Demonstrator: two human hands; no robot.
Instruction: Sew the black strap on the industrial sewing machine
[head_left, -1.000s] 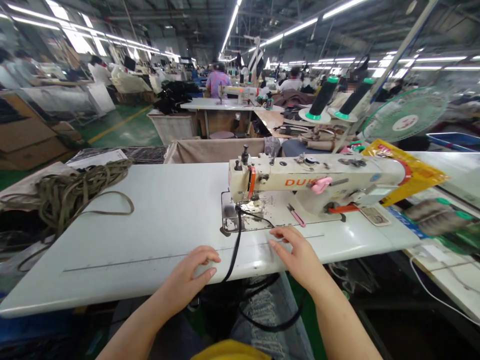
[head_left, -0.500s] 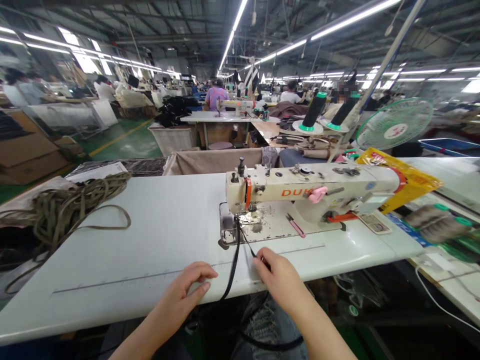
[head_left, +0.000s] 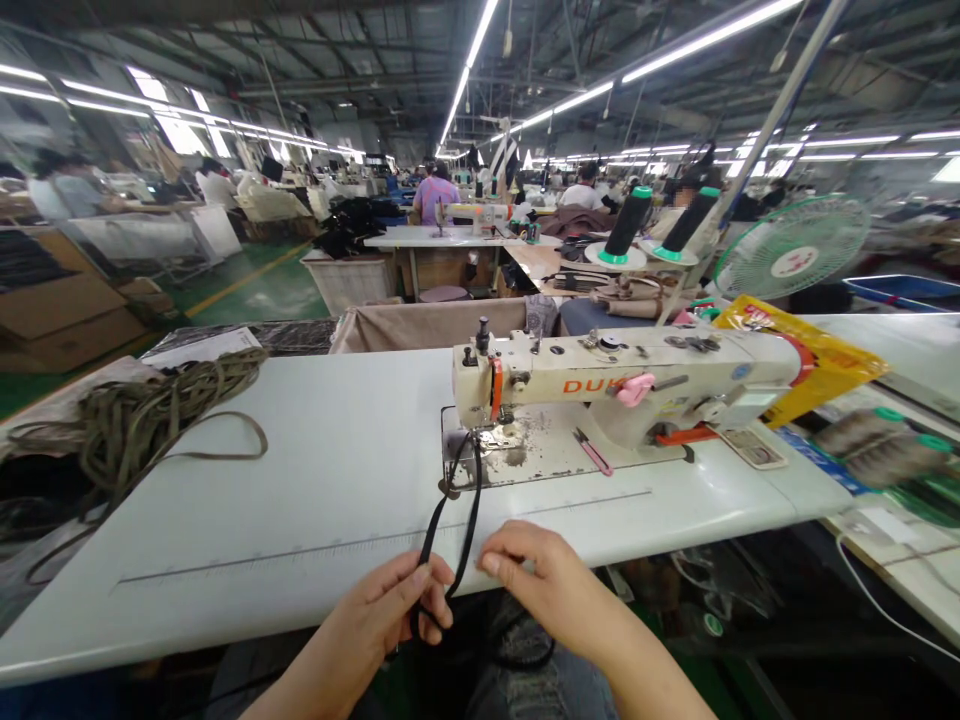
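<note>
A black strap (head_left: 471, 500) runs from under the needle of the cream sewing machine (head_left: 615, 385) down over the front edge of the white table (head_left: 315, 470). It forms a loop near the edge. My left hand (head_left: 390, 615) is closed on the left strand of that loop at the table's front edge. My right hand (head_left: 544, 585) sits just right of it, fingers curled and pinching toward the strap's right strand. More strap hangs down into my lap.
A tangled heap of olive webbing (head_left: 127, 425) lies at the table's left end. Pink snips (head_left: 592, 452) rest on the machine bed. Thread cones (head_left: 626, 225), a fan (head_left: 791, 260) and a yellow bag (head_left: 814, 360) stand at the right. Other workers sit at tables behind.
Both hands came back from the tabletop to its front edge and closed together. My left hand took hold of the strap, which now forms a loop below the needle.
</note>
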